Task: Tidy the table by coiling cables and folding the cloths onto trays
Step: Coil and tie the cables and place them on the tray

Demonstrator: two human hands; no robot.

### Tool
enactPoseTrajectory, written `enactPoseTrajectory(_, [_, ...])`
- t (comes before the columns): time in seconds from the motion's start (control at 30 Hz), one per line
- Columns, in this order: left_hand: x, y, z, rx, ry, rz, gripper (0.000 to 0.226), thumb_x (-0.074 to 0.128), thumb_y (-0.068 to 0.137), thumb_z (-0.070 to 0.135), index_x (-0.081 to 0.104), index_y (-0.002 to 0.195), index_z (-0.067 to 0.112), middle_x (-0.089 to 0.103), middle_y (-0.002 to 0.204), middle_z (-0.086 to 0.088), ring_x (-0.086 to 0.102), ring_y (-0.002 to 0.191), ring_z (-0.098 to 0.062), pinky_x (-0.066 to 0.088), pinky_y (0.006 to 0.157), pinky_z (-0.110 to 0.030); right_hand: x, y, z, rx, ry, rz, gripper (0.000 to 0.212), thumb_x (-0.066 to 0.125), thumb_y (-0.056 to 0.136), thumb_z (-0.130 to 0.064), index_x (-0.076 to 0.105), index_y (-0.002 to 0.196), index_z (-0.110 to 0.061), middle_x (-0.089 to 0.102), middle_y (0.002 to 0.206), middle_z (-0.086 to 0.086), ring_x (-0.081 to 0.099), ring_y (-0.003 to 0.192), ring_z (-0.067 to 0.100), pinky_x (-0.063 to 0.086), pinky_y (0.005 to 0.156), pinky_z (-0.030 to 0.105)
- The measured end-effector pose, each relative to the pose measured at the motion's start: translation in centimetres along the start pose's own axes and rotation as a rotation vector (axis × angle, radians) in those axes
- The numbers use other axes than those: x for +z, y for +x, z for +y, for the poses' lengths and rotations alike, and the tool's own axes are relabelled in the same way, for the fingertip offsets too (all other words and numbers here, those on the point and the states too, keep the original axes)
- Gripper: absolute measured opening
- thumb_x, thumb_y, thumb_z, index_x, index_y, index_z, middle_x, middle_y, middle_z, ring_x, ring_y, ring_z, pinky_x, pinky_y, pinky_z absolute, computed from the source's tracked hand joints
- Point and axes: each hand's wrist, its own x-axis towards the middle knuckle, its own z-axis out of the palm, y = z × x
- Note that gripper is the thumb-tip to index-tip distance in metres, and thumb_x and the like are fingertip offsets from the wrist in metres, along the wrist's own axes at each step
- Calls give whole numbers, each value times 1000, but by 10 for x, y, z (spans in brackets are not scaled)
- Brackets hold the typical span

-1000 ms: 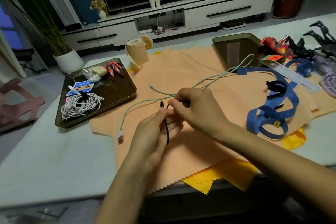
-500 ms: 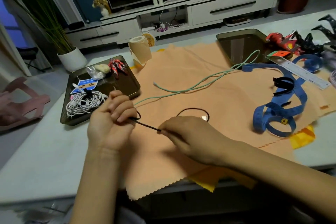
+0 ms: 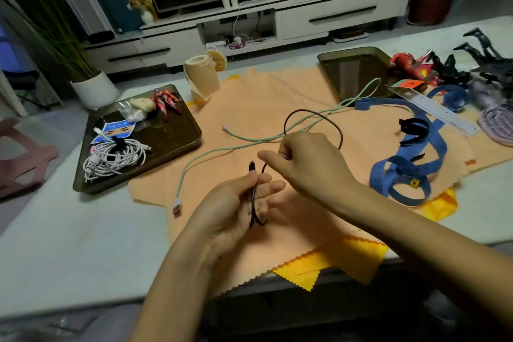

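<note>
On the pale worktop [image 3: 69, 244] an orange cloth [image 3: 272, 91] lies spread wide and unfolded, with a yellow cloth [image 3: 299, 272] poking out beneath its near edge. A left tray [image 3: 169, 133] sits at the cloth's left edge and carries a bundled white cable [image 3: 113, 158]. A right tray [image 3: 352, 69] sits at the cloth's far right. A blue strap [image 3: 408, 172] lies in loose loops to the right. A green cable [image 3: 219, 150] trails uncoiled across the cloth, from near the left tray toward the right tray. Above the cloth's middle both hands hold the black cable [image 3: 313, 111]. The left hand [image 3: 236, 208] is palm up, its fingers [image 3: 273, 184] and thumb pinching the cable just below the plug, which stands up above the thumb. From there the cable runs down along the palm, its long axis pointing roughly away from the person, and makes a small bend near the heel of the hand. The right hand [image 3: 308, 164], just beyond and right of the left, has its fingers [image 3: 266, 158] curled round the cable. From it the slack rises in one open loop arching away and to the right. The step looks like coiling. The slack lies on the right hand's side, so that hand would likely sweep the loop back to the left fingers for another turn.
</note>
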Motion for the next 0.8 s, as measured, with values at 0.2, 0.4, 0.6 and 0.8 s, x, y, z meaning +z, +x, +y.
enactPoseTrajectory(0.2, [9,7,-5,138,-44,158,34,30,102,15,53,79,5,63,49,-5,60,41,-12,47,40,-18,0,-14,-16,-120,64,-40,23,42,96,-32,55,87,-15,60,96,8,56,93,31,38,67,34])
enactPoseTrajectory(0.4, [9,2,-3,83,-135,235,28,38,98,12,57,79,7,62,52,-3,62,47,-7,49,46,-14,6,-34,-28,-353,-149,-71,15,67,79,-13,63,92,-7,58,84,11,58,64,31,27,47,30])
enactPoseTrajectory(0.6, [1,-1,15,139,-415,204,33,30,100,19,47,73,12,59,49,2,64,49,-11,51,51,-19,17,-45,-33,-320,44,-134,36,47,93,-15,52,128,-12,48,117,14,56,84,37,48,63,39])
enactPoseTrajectory(0.8, [-11,-5,34,363,-495,160,30,34,100,24,45,73,16,37,39,10,45,38,-1,42,42,-13,8,-32,-24,-209,166,-224,21,45,96,-30,54,104,-13,63,95,8,57,81,25,44,68,36])
